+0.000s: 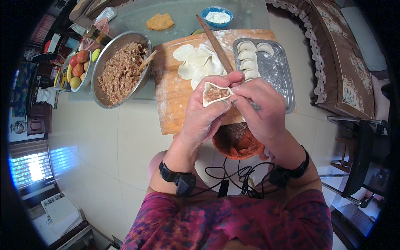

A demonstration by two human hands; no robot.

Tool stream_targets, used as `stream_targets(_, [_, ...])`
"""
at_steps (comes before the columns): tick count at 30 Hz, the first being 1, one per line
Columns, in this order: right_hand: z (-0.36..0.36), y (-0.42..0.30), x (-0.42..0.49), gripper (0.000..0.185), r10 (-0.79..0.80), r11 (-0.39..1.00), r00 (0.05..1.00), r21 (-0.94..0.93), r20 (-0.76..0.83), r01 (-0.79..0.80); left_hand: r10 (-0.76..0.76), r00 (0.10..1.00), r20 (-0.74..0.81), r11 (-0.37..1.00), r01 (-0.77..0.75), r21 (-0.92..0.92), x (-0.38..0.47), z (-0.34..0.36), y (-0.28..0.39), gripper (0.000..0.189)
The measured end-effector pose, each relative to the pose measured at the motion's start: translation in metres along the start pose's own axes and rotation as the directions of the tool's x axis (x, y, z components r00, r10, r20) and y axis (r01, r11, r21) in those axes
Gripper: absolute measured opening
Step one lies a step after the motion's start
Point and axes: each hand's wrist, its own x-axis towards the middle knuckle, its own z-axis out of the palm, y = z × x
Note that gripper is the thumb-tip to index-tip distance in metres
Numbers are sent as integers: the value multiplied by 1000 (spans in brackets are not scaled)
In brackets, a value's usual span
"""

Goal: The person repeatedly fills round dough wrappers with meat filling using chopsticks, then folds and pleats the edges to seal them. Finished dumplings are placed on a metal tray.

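Note:
A dumpling wrapper filled with minced meat (216, 93) is held up between my two hands, above the near part of a floured wooden board (170, 109). My left hand (203, 115) cups it from below and the left side. With thumb and fingertips, my right hand (262, 103) pinches the wrapper's right end, which is drawn together there; the left part gapes and shows the filling. Behind my hands lie overlapping round dough wrappers (197, 61) and a wooden rolling pin (215, 43). Folded dumplings (247, 55) form a row on a floured metal tray (275, 75), partly hidden by my right hand.
Left of the board stands a large steel bowl (95, 84) of minced filling with a wooden utensil (147, 60). Farther back are a dough piece (160, 22) and a blue bowl of flour (217, 16). A reddish bin (237, 143) and black cables (243, 178) are below my forearms.

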Motion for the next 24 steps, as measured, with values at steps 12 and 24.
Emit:
stream_targets(12, [-5, -2, 4, 24, -203, 945, 979, -258, 20, 202, -22, 998, -51, 988, 30, 153, -3, 9, 6, 57])
stream_targets(24, [-9, -5, 6, 17, 87, 990, 995, 108, 58, -93, -44, 999, 0, 996, 44, 75, -2, 2, 4, 39])
